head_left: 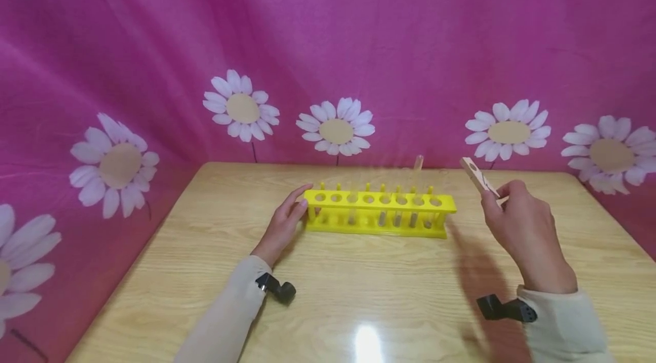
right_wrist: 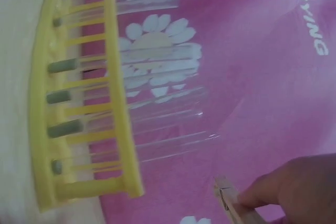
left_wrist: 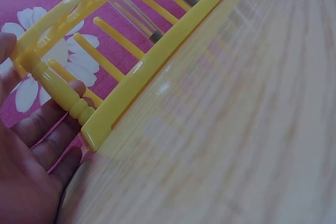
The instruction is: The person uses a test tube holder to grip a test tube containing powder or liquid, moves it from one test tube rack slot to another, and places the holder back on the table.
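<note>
A yellow test tube rack (head_left: 379, 231) stands upright on the table, several clear test tubes (right_wrist: 181, 109) in its holes with grey-green matter at their bottoms. My left hand (head_left: 281, 229) holds the rack's left end; in the left wrist view its fingers (left_wrist: 48, 124) reach behind the end post and the thumb lies at the top bar. To the right of the rack, raised above the table, my right hand (head_left: 530, 235) pinches a wooden test tube holder (head_left: 478, 175). The holder's tip points up and left, apart from the tubes in the right wrist view.
Pale wood-grain table (head_left: 328, 289) lies under the rack. Behind it and along the sides hangs a magenta cloth (head_left: 410, 55) printed with white daisies. Upright yellow pegs (left_wrist: 118, 38) stand along the rack's back side.
</note>
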Available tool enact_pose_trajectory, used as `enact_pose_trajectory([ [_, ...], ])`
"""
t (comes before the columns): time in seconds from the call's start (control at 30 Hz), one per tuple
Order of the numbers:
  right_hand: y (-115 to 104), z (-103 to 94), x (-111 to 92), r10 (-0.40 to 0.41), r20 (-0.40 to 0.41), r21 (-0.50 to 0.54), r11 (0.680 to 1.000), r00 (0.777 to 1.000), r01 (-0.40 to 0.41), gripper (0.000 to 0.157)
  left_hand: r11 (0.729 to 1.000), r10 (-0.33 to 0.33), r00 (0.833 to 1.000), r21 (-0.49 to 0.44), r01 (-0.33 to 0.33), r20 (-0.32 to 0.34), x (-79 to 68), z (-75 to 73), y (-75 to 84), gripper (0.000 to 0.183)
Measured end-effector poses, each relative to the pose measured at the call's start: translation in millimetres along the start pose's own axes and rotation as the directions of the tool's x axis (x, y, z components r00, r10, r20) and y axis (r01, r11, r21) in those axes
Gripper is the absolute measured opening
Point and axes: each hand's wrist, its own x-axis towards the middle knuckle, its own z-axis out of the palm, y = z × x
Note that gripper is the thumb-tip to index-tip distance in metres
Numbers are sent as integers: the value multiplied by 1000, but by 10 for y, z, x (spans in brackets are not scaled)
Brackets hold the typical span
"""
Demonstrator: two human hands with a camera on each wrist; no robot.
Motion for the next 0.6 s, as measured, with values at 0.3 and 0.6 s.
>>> enact_pose_trajectory([
  [0.3,-210,-118,-3,-53,-57,21,998,997,54,44,1000,-16,1000,-6,16,1,65,-15,-64,41],
  [0.6,-488,-80,-35,-91,-40,74,993,995,93,41,1000,-12,1000,2,13,-26,57,-10,-168,42],
])
